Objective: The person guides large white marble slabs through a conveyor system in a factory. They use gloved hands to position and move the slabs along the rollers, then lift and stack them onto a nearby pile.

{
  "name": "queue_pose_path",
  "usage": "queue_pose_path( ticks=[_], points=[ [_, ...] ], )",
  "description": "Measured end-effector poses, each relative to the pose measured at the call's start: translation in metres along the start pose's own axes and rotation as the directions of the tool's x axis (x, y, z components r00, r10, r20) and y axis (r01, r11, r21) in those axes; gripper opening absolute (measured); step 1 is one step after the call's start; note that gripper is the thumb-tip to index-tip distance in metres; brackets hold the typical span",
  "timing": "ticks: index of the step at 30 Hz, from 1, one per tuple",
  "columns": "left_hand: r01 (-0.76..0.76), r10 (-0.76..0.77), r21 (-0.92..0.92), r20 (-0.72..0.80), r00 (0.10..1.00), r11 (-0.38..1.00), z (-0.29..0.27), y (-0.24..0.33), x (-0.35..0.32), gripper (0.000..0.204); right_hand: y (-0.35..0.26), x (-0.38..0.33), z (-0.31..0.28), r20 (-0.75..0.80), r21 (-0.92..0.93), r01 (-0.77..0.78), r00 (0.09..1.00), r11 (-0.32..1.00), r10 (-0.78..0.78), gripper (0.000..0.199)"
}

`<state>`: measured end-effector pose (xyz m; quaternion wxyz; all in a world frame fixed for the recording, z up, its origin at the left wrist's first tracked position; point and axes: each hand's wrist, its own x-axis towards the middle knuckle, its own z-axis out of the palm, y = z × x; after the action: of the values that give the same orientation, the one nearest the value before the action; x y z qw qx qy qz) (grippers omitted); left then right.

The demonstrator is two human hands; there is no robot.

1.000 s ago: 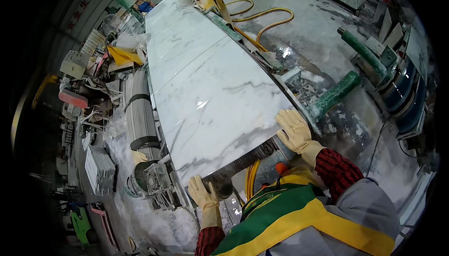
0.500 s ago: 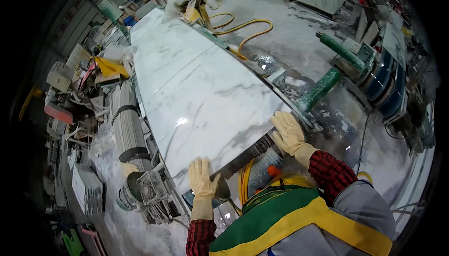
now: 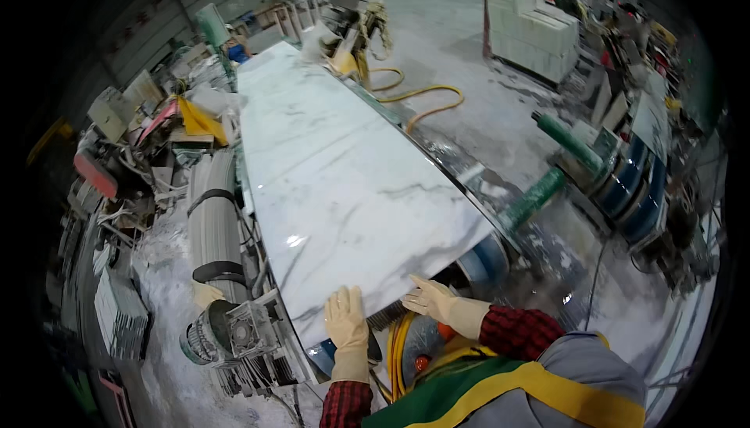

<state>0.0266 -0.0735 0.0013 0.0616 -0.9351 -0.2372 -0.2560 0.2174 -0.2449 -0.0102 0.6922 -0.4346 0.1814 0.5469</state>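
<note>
The right hand in a cream rubber glove has left the far-right corner of the near edge and come inward to about its middle; the left hand in a matching cream glove has stayed by the near-left corner. The glossy white marble slab with grey veins lies ahead of both, its long axis running away toward 11 o'clock. Its near edge slants from 8 o'clock up to 2 o'clock.

The left hand is further onto the slab: its fingers lie flat and extended on the top face, pointing to 12 o'clock, its grip unclosed and holding nothing. The right hand sits at 2 o'clock from the left, fingers loosely spread and pointing to 10 o'clock, its grip also wide. Its fingertips seem to meet the slab's edge, though blur makes contact hard to confirm.

Past the slab's right corner, at 2 o'clock from the right hand, shows a shiny blue rounded roller. A long grey ribbed bundle with dark straps lies at 10 o'clock from the left hand, beside the slab.
</note>
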Motion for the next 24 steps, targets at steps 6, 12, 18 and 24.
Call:
queue_pose_path(
  ticks=[6, 12, 18, 24],
  points=[
    [0.011, -0.012, -0.009, -0.049, 0.999, 1.0, -0.011, 0.006, 0.0, 0.04, 0.019, 0.053, 0.012, -0.109, 0.068, 0.162, 0.982, 0.985, -0.154, 0.052],
    [-0.048, 0.045, -0.03, -0.074, 0.996, 0.998, -0.051, 0.04, -0.028, 0.04, 0.036, -0.009, -0.024, -0.058, 0.022, 0.155, 0.986, 0.988, -0.154, 0.053],
    [-0.08, 0.251, -0.438, 0.348, 0.903, 0.895, -0.126, 0.048, -0.081, 0.057, 0.069, -0.085, -0.087, -0.18, -0.114, -0.014, 0.984, 0.993, -0.007, 0.053],
    [-0.075, 0.178, -0.33, 0.294, 0.939, 0.941, -0.092, -0.007, 0.014, 0.084, 0.091, -0.068, -0.111, -0.123, -0.117, 0.06, 0.99, 0.991, -0.075, 0.064]
  ],
)
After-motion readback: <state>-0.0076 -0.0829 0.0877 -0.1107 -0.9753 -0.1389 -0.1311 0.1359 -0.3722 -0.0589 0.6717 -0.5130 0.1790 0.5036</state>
